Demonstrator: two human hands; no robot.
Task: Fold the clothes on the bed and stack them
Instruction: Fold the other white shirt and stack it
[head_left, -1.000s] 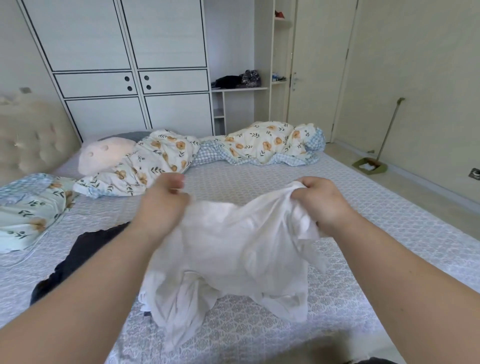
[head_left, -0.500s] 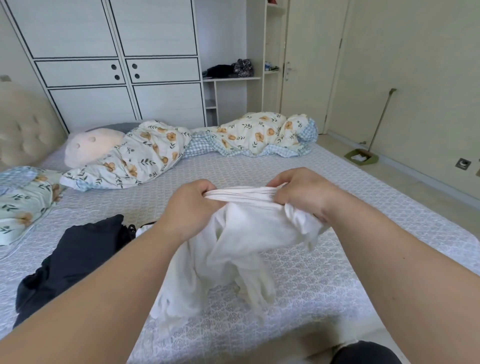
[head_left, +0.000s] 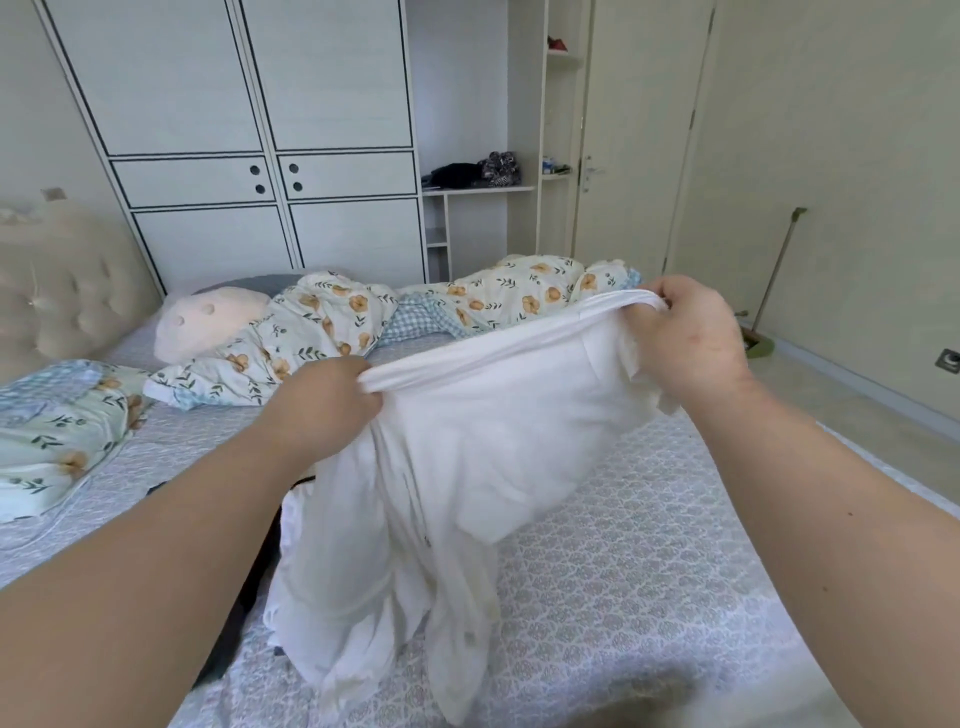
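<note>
A white garment (head_left: 467, 467) hangs in front of me over the bed (head_left: 649, 571), its lower part trailing onto the patterned sheet. My left hand (head_left: 317, 405) grips one end of its upper edge. My right hand (head_left: 685, 338) grips the other end, held higher and further right, so the edge is stretched taut between them. A dark garment (head_left: 244, 613) lies on the bed at the left, mostly hidden behind my left forearm and the white cloth.
A floral quilt (head_left: 332, 317) is bunched along the far side of the bed with a pale pillow (head_left: 208, 322) beside it. A floral pillow (head_left: 57, 431) lies at the left. A wardrobe (head_left: 234, 156) stands behind; a broom and dustpan (head_left: 763, 338) lean at the right wall.
My hands have moved apart, the right one rising to the right, and the bunched white garment is now stretched open along its upper edge.
</note>
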